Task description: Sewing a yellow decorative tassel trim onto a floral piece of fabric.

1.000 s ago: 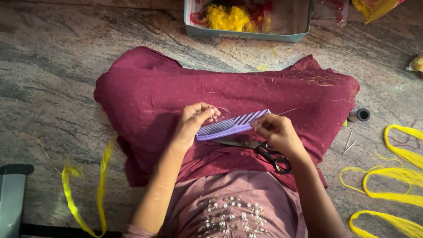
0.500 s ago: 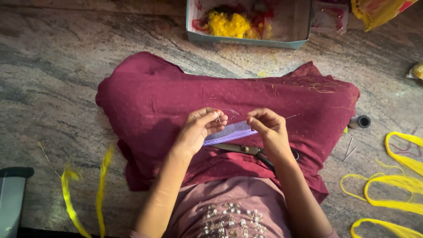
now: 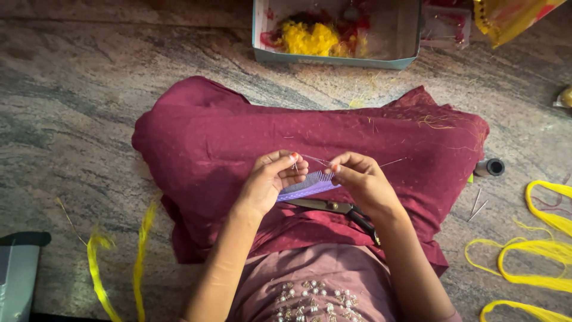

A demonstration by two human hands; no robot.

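Both hands now meet over the purple comb [image 3: 307, 185]: left hand [image 3: 271, 179] and right hand [image 3: 363, 179] pinch, apparently, fine thread [image 3: 319, 160]; scissors [image 3: 333, 207] lie released.

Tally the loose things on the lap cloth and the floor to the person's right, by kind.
Comb, purple, between the hands: 1
Scissors, on the lap cloth: 1
Thread spool, dark, on the floor: 1
Needles, on the floor: 2
Total: 5
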